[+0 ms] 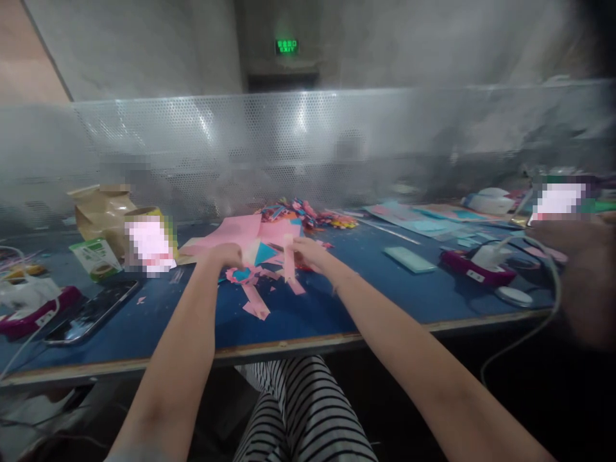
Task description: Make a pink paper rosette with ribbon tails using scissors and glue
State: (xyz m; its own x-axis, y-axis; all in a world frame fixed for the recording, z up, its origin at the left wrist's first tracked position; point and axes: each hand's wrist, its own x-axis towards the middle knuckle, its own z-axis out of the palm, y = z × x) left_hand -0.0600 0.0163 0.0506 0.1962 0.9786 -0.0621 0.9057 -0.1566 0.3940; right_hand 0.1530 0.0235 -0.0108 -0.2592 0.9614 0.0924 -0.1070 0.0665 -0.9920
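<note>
My right hand (308,254) is closed on an upright pink paper strip (289,262), pinched near its top. To its left, my left hand (227,255) has its fingers curled in at the pink paper; what they hold, if anything, is hidden. Just below it lies a pink frilled paper piece with a blue middle (242,275). A blue paper triangle (265,254) sits between the two hands. Nearer the table edge is a cut pink strip (256,304), and large pink sheets (231,232) spread behind my hands.
Colourful paper scraps (308,212) are heaped at the back of the blue table (317,321). A phone (94,313), a purple power strip (41,313) and a brown bag (103,212) stand left. Rightward are a pale green box (409,259), another power strip (476,268) and a person's arm (584,276).
</note>
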